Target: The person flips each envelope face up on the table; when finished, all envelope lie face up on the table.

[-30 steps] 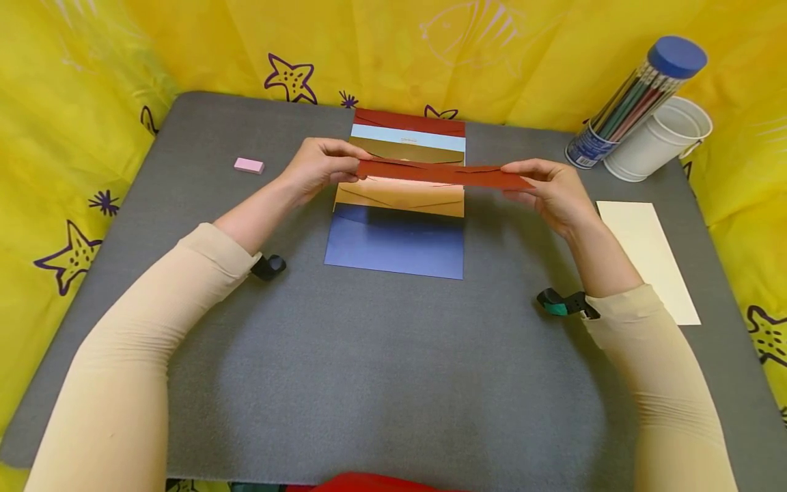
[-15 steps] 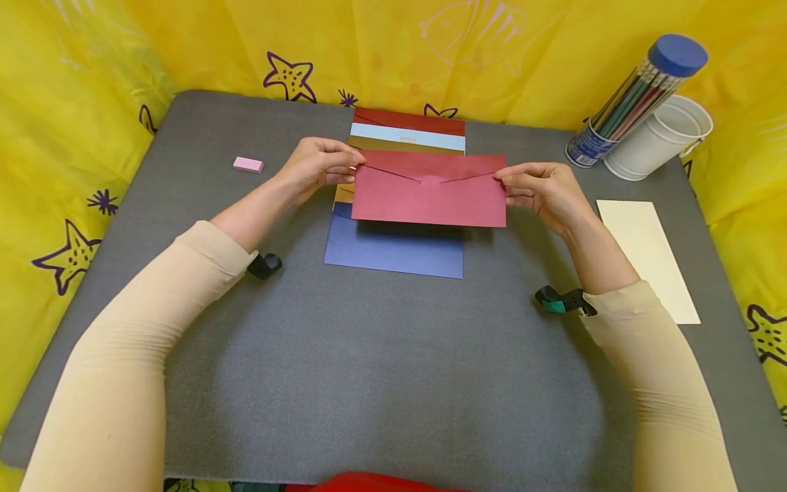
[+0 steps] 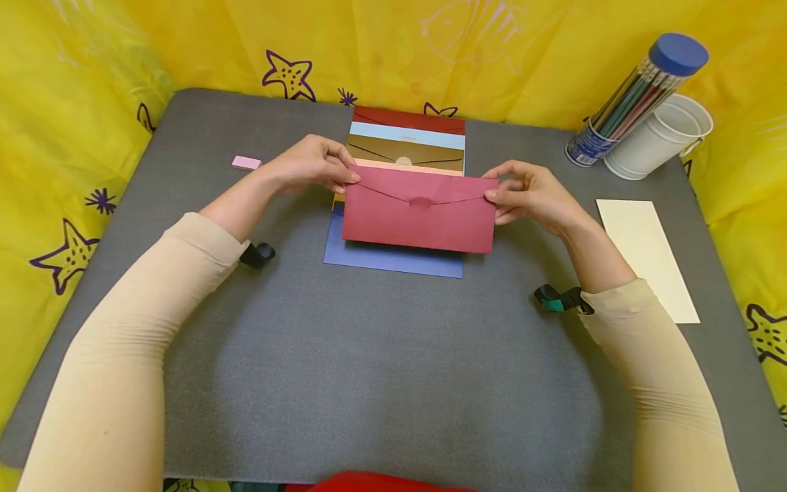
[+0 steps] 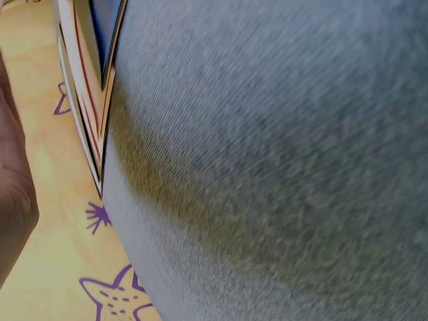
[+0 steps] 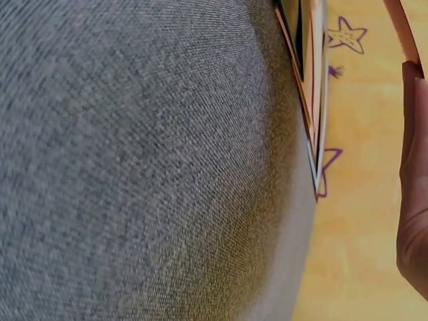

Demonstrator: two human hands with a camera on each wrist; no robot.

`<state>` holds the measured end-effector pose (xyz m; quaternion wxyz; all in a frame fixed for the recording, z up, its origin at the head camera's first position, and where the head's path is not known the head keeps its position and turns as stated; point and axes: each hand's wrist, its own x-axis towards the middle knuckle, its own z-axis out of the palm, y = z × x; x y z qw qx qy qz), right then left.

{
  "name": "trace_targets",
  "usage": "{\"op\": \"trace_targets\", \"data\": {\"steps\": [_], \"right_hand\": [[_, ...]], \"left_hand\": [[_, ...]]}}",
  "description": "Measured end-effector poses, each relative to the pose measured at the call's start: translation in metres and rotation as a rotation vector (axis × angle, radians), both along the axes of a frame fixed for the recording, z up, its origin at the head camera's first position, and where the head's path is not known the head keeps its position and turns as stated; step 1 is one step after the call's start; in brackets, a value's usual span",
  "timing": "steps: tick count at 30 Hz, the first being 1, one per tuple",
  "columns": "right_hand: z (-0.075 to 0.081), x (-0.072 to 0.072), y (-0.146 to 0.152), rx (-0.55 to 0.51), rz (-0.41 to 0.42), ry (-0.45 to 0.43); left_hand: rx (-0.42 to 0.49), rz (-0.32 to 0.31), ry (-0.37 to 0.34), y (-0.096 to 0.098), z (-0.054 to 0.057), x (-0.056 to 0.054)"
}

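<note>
Both hands hold a dark pink envelope (image 3: 418, 222) by its upper corners, raised above a fanned row of envelopes. The left hand (image 3: 316, 164) pinches its left corner, thumb on the front. At the opposite corner, the right hand (image 3: 531, 195) grips with the thumb in front. Beneath it overlap a red envelope (image 3: 408, 119), a light blue one (image 3: 406, 132), a brown one (image 3: 381, 150) with a round seal, a peach strip (image 3: 381, 165) and a blue envelope (image 3: 393, 256). In the wrist views, only part of each hand shows, at the outer edge.
A pink eraser (image 3: 246, 162) lies to the left on the grey table (image 3: 381, 383). At the right are a cream paper rectangle (image 3: 645, 260), a blue-lidded tube of pencils (image 3: 636, 102) and a white metal bucket (image 3: 660, 140). A yellow patterned curtain (image 3: 381, 48) surrounds the table.
The dark pink envelope, at first seen almost edge-on, has tipped so its flap side faces the head camera. Both hands have brought it slightly nearer and a little left.
</note>
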<state>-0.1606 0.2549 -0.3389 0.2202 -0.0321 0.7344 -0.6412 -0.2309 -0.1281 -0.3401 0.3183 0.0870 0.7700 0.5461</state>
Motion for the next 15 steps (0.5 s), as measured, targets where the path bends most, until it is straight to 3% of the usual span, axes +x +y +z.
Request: {"op": "trace_targets", "data": {"steps": [8, 12, 15], "right_hand": [[-0.003, -0.002, -0.006, 0.129, 0.147, -0.091], [-0.005, -0.001, -0.012, 0.181, 0.244, -0.199], [-0.011, -0.001, -0.015, 0.225, 0.306, -0.253]], "left_hand": [[-0.098, -0.267, -0.196, -0.019, 0.004, -0.009], [-0.169, -0.392, -0.287, -0.025, 0.0, -0.012], [-0.222, -0.452, -0.331, -0.028, -0.004, -0.013]]}}
